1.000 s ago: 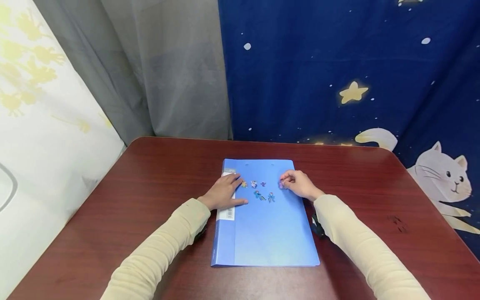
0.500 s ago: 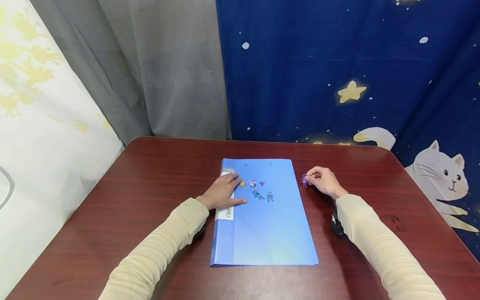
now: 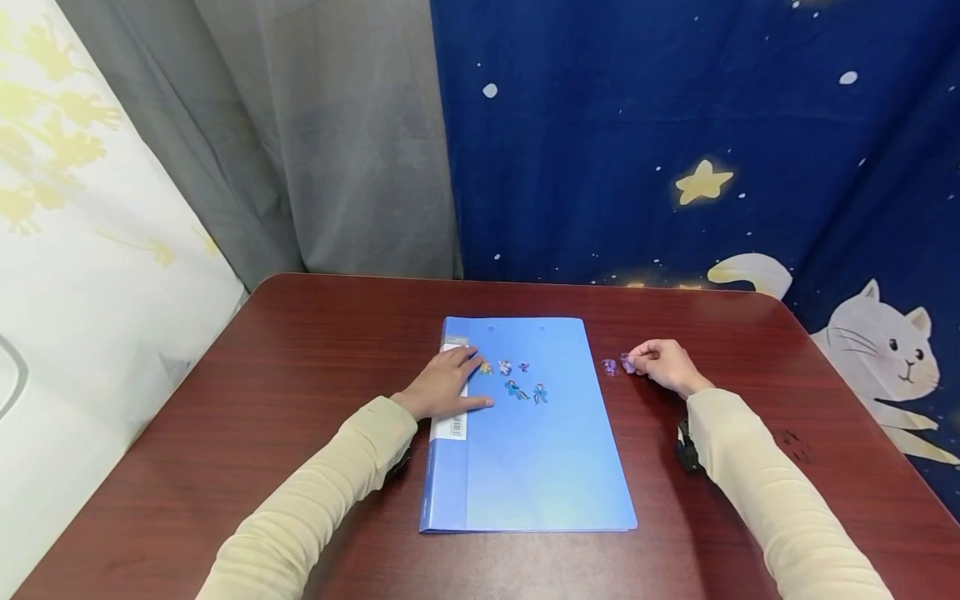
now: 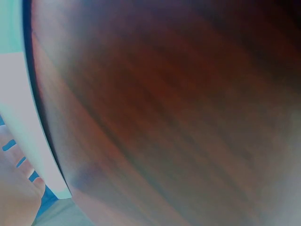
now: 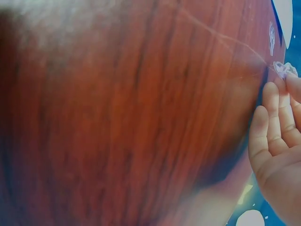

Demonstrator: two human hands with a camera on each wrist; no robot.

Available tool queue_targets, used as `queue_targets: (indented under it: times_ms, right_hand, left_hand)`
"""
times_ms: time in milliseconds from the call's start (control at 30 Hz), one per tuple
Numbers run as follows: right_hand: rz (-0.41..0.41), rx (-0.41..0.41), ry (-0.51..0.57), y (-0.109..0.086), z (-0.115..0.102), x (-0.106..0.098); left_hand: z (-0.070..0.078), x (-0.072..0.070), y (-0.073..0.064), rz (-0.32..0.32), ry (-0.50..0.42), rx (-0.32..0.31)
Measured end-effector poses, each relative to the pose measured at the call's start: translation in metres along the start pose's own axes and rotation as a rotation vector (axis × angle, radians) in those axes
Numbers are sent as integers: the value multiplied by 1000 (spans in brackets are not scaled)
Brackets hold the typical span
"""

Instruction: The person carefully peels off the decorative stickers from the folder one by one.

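Observation:
A blue folder (image 3: 547, 467) lies on the table with several small pony stickers on its upper part, among them a blue pony sticker (image 3: 541, 393). My left hand (image 3: 442, 386) rests spread on the folder's left side, over its white label (image 3: 451, 427), fingertips near a yellow sticker (image 3: 486, 367). To the folder's right, my right hand (image 3: 666, 364) pinches a purple pony sticker (image 3: 628, 362) between thumb and fingers at the tabletop. Another purple sticker (image 3: 610, 367) lies on the table between that hand and the folder. In the right wrist view, the pinched sticker (image 5: 285, 69) is partly hidden.
The dark red wooden table (image 3: 315, 375) extends around the folder on every side. Beyond its back edge hang a grey curtain (image 3: 367, 150) and a blue starry curtain (image 3: 585, 167). A white patterned surface (image 3: 97, 292) stands at the left.
My right hand has moved right from the folder onto the table. A purple sticker now lies there, let go, and the hand holds another beside it. The left hand has stayed in place.

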State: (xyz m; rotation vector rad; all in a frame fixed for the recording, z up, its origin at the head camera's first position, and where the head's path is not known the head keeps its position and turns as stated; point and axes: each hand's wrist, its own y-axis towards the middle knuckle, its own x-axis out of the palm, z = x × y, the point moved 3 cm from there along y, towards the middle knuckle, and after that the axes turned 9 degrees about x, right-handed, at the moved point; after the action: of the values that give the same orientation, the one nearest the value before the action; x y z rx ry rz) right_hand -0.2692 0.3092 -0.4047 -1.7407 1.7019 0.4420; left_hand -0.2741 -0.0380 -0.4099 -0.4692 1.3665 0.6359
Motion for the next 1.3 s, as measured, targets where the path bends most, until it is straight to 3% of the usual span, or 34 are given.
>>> queue_targets:
  times_ms: [533, 967, 1300]
  right_hand:
    - [-15, 68, -128, 5, 3, 3]
    - [60, 17, -232, 4, 0, 8]
    - [73, -2, -220, 8, -4, 10]
  left_hand:
    - [1, 1, 3, -11, 14, -21]
    - [0, 4, 5, -21, 23, -33]
    - [-2, 4, 2, -14, 18, -40]
